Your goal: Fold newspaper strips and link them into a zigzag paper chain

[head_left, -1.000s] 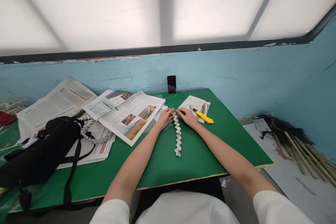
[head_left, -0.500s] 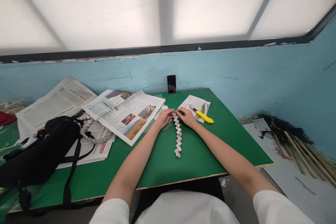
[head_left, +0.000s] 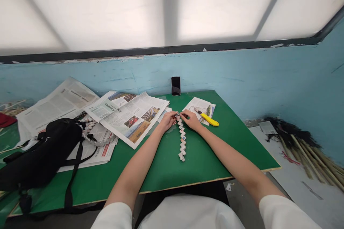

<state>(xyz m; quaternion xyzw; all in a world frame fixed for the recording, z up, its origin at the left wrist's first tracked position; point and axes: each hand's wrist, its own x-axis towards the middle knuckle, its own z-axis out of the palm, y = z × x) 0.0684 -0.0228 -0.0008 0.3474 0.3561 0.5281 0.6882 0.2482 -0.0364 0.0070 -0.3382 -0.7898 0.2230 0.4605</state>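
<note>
A zigzag chain of folded paper [head_left: 182, 139] lies on the green table, running from between my hands toward the front edge. My left hand [head_left: 168, 120] pinches the far end of this chain from the left side. From the right, my right hand [head_left: 189, 118] closes its thumb and finger on the same end. The fingertips of both hands nearly meet there, and they hide the last folds. Just right of my right hand, a yellow utility knife [head_left: 209, 118] rests on a cut piece of newspaper [head_left: 195, 104].
Newspaper sheets [head_left: 134, 118] spread over the table's left half. A black bag [head_left: 51, 150] with straps lies on them, beside another folded-paper chain [head_left: 100, 140]. A phone [head_left: 175, 86] leans against the blue wall. Bamboo sticks [head_left: 309, 154] lie at the right, below the table.
Both hands stay at the far end of the chain, with only slight finger movement. The rest of the chain, the knife and the papers have not visibly moved.
</note>
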